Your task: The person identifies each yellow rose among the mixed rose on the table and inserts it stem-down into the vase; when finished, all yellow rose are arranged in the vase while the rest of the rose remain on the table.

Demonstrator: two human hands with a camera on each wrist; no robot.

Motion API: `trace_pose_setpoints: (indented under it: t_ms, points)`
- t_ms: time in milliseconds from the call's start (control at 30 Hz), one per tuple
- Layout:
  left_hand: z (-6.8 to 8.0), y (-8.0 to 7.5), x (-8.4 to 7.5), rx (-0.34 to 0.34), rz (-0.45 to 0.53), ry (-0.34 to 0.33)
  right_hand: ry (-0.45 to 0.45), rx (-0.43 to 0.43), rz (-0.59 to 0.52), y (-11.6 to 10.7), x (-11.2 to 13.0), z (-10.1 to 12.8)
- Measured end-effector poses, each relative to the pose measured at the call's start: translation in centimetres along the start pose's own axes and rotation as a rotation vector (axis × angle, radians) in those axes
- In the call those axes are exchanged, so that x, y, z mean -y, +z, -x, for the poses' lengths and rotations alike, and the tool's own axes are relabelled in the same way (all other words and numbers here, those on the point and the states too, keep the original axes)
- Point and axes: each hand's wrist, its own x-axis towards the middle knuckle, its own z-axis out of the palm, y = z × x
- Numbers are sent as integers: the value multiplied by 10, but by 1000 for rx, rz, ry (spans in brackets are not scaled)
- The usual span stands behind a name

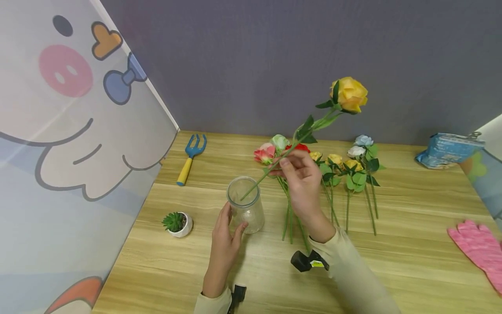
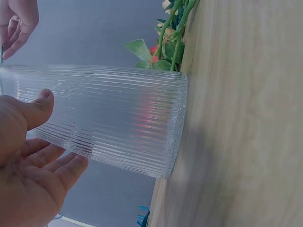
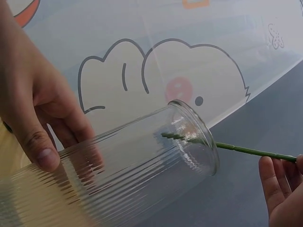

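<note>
A ribbed clear glass vase (image 1: 252,220) stands on the wooden table, its base on the tabletop in the left wrist view. My left hand (image 1: 225,240) holds it from the side, thumb and fingers around the glass. Above and to the right, my right hand (image 1: 305,187) pinches the green stem of a yellow rose (image 1: 351,94), whose bloom points up and away. In the right wrist view, the lower tip of the stem (image 3: 246,150) is just inside the vase's mouth. Nothing else shows inside the glass.
Several more roses lie behind and right of my right hand, among them a pink one (image 1: 264,153) and a blue one (image 1: 363,140). Left are a hand fork (image 1: 190,159) and a potted succulent (image 1: 180,224). A blue bag (image 1: 447,150) and a pink glove (image 1: 476,250) lie right.
</note>
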Motion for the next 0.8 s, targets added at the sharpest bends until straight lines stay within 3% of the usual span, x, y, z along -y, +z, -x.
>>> trace_pose_setpoints:
  t_ms: [500,800]
  points:
    - [-1,0,-1,-4,-7,8,7,94,77,9,-9,-6]
    - [0,0,0,-11,-9,20,69,156,155,15,-14,-11]
